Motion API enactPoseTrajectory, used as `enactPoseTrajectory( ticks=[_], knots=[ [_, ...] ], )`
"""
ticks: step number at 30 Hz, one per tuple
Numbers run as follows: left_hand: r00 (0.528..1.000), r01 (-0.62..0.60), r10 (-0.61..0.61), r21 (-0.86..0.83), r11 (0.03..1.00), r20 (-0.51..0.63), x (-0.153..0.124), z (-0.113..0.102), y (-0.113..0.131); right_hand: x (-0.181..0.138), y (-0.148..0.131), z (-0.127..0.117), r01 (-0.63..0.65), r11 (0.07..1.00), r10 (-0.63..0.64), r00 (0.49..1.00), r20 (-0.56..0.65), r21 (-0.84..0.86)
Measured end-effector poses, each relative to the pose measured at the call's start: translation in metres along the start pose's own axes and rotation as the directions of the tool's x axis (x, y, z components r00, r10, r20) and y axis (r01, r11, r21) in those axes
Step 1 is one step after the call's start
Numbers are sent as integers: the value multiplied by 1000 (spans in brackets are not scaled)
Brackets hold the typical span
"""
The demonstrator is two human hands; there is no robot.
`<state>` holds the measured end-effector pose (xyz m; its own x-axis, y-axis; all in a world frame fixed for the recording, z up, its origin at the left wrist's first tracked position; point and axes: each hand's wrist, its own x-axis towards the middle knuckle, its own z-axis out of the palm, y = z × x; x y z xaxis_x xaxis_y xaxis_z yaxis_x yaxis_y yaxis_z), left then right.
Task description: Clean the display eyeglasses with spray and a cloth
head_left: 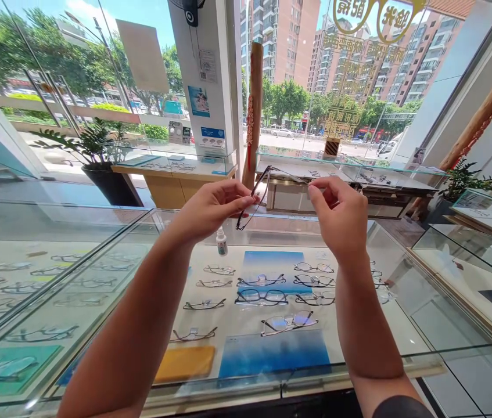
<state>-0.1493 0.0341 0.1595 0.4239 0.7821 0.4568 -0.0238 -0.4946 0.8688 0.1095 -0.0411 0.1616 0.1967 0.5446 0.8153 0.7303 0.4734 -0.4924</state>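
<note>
In the head view, the left hand [211, 207] pinched the front of the dark eyeglasses [262, 187] between thumb and fingers, while the right hand [344, 217] had its grip pinched on the end of one temple arm. The eyeglasses hung tilted in the air between both hands, above the glass-topped table [228, 388]. Under the glass, rows of other frames [272, 298] lay on a pale base, with blue sheets [272, 355] and an orange pad [187, 363]. A small white bottle [222, 244] showed just below the left hand
</note>
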Motion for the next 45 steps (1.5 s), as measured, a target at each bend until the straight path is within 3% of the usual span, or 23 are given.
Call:
enactPoseTrajectory(
  ticks=[3,7,11,14,27,34,38,42,45],
  knots=[
    [998,32,-35,45,998,49,0,-9,-1,-2,-2,4,23,998,-25,999,-28,-60],
    [999,34,-34,9,999,-26,-1,-4,-1,-9,-11,16,71,996,-73,996,-43,-48],
    [999,25,-25,-1,1000,-35,-3,8,0,-16,-19,26,187,981,-193,964,181,47],
    [1000,18,-18,-9,1000,-2,-3,13,0,-18,-20,31,207,977,-212,930,300,49],
    [972,-28,5,-94,995,-234,0,13,-2,-11,-9,32,125,991,-113,969,219,-40],
    [929,-105,54,-122,987,-366,3,12,-4,-9,-6,25,82,990,-46,959,280,-117],
    [925,-109,56,-124,986,-375,4,14,-8,-9,-6,27,90,985,-41,953,299,-150],
    [942,-87,44,-118,989,-332,2,24,-8,-12,-11,32,116,993,-122,956,267,39],
    [957,-87,50,-119,989,-285,-1,32,-5,-15,-14,37,59,967,-140,935,324,250]
  ],
)
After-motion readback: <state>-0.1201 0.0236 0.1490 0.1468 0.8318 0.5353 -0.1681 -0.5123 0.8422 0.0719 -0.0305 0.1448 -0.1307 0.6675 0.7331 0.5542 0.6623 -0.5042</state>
